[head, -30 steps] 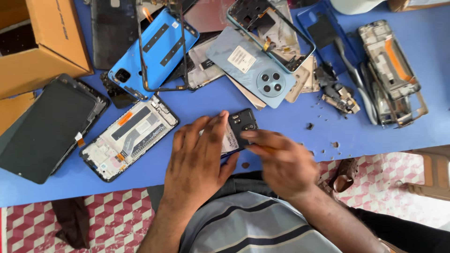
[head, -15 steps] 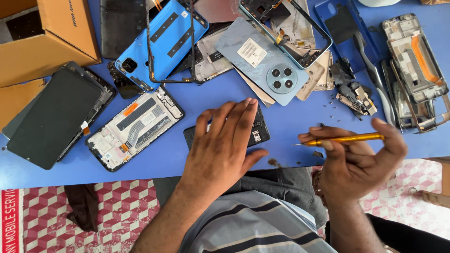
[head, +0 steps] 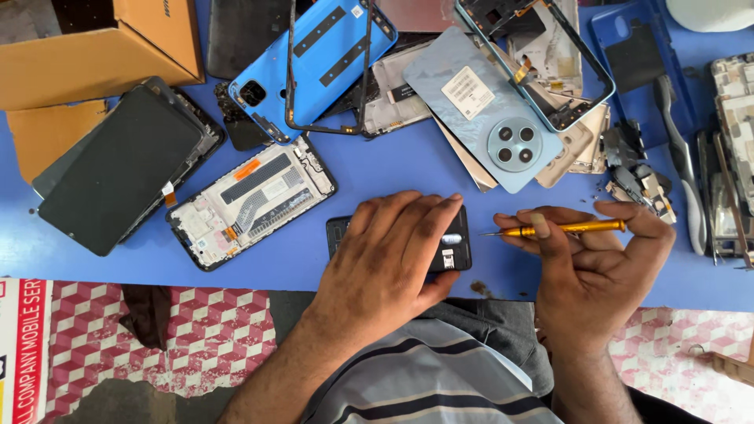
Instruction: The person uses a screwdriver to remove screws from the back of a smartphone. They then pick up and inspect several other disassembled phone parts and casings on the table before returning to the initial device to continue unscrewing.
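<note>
My left hand (head: 389, 259) lies flat on a small black phone part (head: 455, 247) at the near edge of the blue table (head: 393, 169), fingers spread over it and hiding most of it. My right hand (head: 597, 259) holds a thin yellow screwdriver (head: 561, 229) level, its tip pointing left toward the black part and just short of it.
Opened phones litter the table: a white-backed frame (head: 251, 200), a dark screen (head: 118, 169), a blue back cover (head: 314, 55), a grey-blue cover with a round camera ring (head: 491, 110). A cardboard box (head: 94, 47) stands far left. Loose parts (head: 640, 180) and a grey tool (head: 683, 165) lie right.
My right hand came away from the black part to the right with the screwdriver, then turned it level. My left hand stayed pressed on the part.
</note>
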